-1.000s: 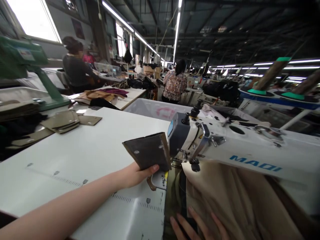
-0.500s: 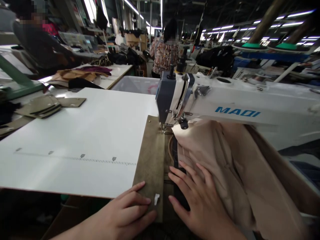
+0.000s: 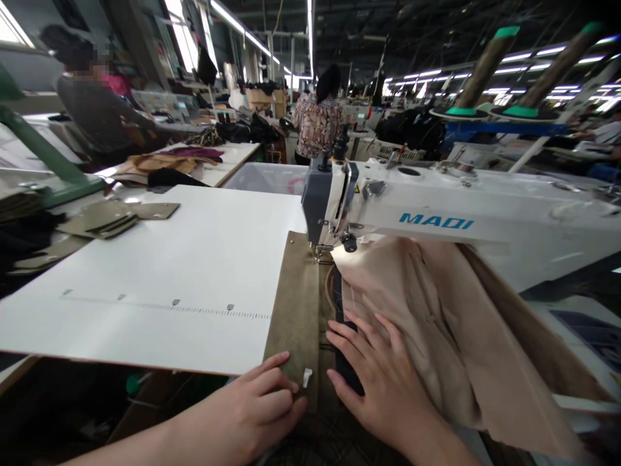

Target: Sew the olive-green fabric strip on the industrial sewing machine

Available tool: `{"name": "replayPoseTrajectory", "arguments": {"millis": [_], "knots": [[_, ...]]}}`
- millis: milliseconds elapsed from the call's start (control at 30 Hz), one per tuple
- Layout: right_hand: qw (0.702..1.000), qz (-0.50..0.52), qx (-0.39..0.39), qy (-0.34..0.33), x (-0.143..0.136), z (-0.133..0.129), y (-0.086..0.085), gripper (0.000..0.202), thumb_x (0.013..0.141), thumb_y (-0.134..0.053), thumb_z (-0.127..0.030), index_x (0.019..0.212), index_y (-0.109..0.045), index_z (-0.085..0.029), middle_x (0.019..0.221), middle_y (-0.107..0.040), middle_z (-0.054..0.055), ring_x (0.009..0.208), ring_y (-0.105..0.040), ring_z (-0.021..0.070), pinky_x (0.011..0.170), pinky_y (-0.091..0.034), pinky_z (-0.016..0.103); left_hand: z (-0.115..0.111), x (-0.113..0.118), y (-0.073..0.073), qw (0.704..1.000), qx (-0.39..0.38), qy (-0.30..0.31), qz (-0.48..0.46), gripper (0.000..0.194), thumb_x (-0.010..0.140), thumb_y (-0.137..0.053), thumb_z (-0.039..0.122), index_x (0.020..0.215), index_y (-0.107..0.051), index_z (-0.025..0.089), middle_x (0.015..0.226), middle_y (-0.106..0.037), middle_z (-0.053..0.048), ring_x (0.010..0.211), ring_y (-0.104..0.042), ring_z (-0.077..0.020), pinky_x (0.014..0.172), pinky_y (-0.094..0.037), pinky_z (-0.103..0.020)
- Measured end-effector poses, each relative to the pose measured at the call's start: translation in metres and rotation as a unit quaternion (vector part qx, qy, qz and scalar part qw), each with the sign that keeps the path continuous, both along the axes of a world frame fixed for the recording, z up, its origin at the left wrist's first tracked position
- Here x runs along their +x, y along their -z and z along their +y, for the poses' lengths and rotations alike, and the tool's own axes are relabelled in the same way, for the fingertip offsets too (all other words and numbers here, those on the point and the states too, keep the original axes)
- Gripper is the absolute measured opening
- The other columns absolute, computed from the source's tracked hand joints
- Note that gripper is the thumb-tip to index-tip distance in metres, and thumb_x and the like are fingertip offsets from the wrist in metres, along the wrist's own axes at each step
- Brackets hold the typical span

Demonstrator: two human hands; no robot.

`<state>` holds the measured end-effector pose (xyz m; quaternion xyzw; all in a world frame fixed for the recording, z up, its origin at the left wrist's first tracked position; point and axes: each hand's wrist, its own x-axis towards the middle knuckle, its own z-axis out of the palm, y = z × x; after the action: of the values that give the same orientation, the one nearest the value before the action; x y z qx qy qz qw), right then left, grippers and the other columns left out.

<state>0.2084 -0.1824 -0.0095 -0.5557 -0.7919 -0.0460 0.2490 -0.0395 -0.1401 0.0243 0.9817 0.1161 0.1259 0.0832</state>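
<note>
A long olive-brown fabric strip [image 3: 295,304] lies flat on the white table [image 3: 184,259], running from the table's near edge to under the needle of the white sewing machine [image 3: 436,220]. My left hand [image 3: 252,408] presses on the strip's near end, fingers curled, beside a small white tag [image 3: 306,377]. My right hand [image 3: 383,382] lies flat with fingers spread on a dark band and the beige cloth [image 3: 436,330] bunched under the machine arm.
A stack of olive cut pieces [image 3: 104,217] lies at the table's far left. A white plastic bin [image 3: 266,176] stands behind the table. Two people work at benches beyond. Thread cones [image 3: 482,65] stand on a rack at the right.
One second ago my left hand held a folded olive piece up by the machine head; now the strip lies flat under the needle with both hands pressing on the fabric.
</note>
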Motion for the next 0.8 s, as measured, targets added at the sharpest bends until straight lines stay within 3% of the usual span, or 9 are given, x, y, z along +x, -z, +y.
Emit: {"name": "replayPoseTrajectory", "arguments": {"millis": [100, 200, 300, 367, 400, 467, 533, 667, 800], "knots": [[1.000, -0.009, 0.015, -0.001, 0.001, 0.001, 0.000, 0.027, 0.093, -0.055, -0.034, 0.118, -0.062, -0.028, 0.128, -0.067, -0.008, 0.130, -0.048, 0.0177, 0.116, -0.018, 0.041, 0.003, 0.011, -0.015, 0.996, -0.041, -0.020, 0.079, 0.027, 0.094, -0.064, 0.034, 0.114, -0.066, 0.016, 0.089, -0.066, -0.005, 0.085, -0.064, -0.0225, 0.099, -0.059, -0.040], [0.999, -0.026, 0.042, -0.009, 0.002, 0.005, 0.000, 0.028, 0.091, -0.057, -0.034, 0.117, -0.064, -0.027, 0.125, -0.069, -0.007, 0.125, -0.051, 0.0180, 0.113, -0.023, 0.041, 0.014, 0.019, -0.023, 0.987, -0.041, -0.057, 0.142, 0.040, 0.090, -0.070, 0.033, 0.125, -0.062, 0.016, 0.118, -0.067, -0.011, 0.101, -0.065, -0.0281, 0.079, -0.064, -0.036], [0.997, -0.032, 0.073, -0.021, 0.002, 0.008, 0.002, 0.028, 0.092, -0.055, -0.036, 0.115, -0.065, -0.025, 0.122, -0.071, -0.005, 0.122, -0.052, 0.0187, 0.109, -0.026, 0.041, 0.036, 0.021, -0.027, 0.986, -0.065, -0.050, 0.146, 0.051, 0.095, -0.063, 0.038, 0.138, -0.055, 0.013, 0.145, -0.055, -0.015, 0.116, -0.061, -0.0307, 0.091, -0.060, -0.039], [0.996, -0.017, 0.085, -0.023, 0.002, 0.010, 0.005, 0.030, 0.094, -0.053, -0.042, 0.115, -0.066, -0.025, 0.121, -0.071, -0.004, 0.122, -0.052, 0.0188, 0.110, -0.025, 0.040, 0.053, 0.021, -0.032, 0.982, -0.114, -0.017, 0.152, 0.052, 0.095, -0.059, 0.047, 0.139, -0.057, 0.017, 0.143, -0.059, -0.011, 0.117, -0.060, -0.0303, 0.100, -0.055, -0.044], [0.996, -0.009, 0.085, -0.023, 0.001, 0.011, 0.006, 0.032, 0.095, -0.053, -0.045, 0.116, -0.066, -0.025, 0.121, -0.071, -0.004, 0.122, -0.052, 0.0184, 0.112, -0.024, 0.039, 0.061, 0.021, -0.035, 0.979, -0.132, -0.002, 0.158, 0.052, 0.095, -0.059, 0.050, 0.138, -0.057, 0.021, 0.140, -0.061, -0.008, 0.121, -0.059, -0.0315, 0.108, -0.048, -0.050], [0.996, 0.007, 0.089, -0.014, 0.002, 0.014, 0.010, 0.035, 0.096, -0.051, -0.051, 0.115, -0.067, -0.026, 0.119, -0.072, -0.006, 0.120, -0.052, 0.0172, 0.116, -0.020, 0.037, 0.075, 0.022, -0.041, 0.974, -0.150, 0.025, 0.168, 0.053, 0.093, -0.062, 0.053, 0.138, -0.059, 0.026, 0.136, -0.065, -0.004, 0.136, -0.048, -0.0374, 0.121, -0.023, -0.066], [0.995, -0.026, 0.098, -0.024, 0.006, 0.016, 0.012, 0.034, 0.097, -0.048, -0.049, 0.113, -0.068, -0.026, 0.117, -0.073, -0.007, 0.119, -0.052, 0.0168, 0.120, -0.016, 0.038, 0.083, 0.023, -0.045, 0.967, -0.162, 0.042, 0.192, 0.058, 0.088, -0.072, 0.049, 0.139, -0.058, 0.028, 0.138, -0.064, -0.004, 0.145, -0.035, -0.0433, 0.120, -0.005, -0.074], [0.974, -0.169, 0.116, -0.093, 0.021, 0.022, 0.015, 0.030, 0.097, -0.049, -0.043, 0.116, -0.068, -0.031, 0.124, -0.069, -0.008, 0.120, -0.050, 0.0199, 0.116, -0.021, 0.046, 0.092, 0.024, -0.048, 0.944, -0.183, 0.068, 0.265, 0.071, 0.082, -0.079, 0.036, 0.146, -0.050, 0.031, 0.151, -0.051, -0.004, 0.147, -0.029, -0.0441, 0.118, -0.015, -0.075], [0.972, -0.185, 0.109, -0.098, 0.029, 0.029, 0.016, 0.030, 0.096, -0.051, -0.043, 0.119, -0.067, -0.033, 0.127, -0.067, -0.007, 0.122, -0.049, 0.0229, 0.113, -0.025, 0.050, 0.100, 0.025, -0.046, 0.948, -0.186, 0.076, 0.246, 0.073, 0.083, -0.078, 0.033, 0.148, -0.047, 0.031, 0.156, -0.043, -0.002, 0.148, -0.027, -0.0400, 0.122, -0.012, -0.069]]}}
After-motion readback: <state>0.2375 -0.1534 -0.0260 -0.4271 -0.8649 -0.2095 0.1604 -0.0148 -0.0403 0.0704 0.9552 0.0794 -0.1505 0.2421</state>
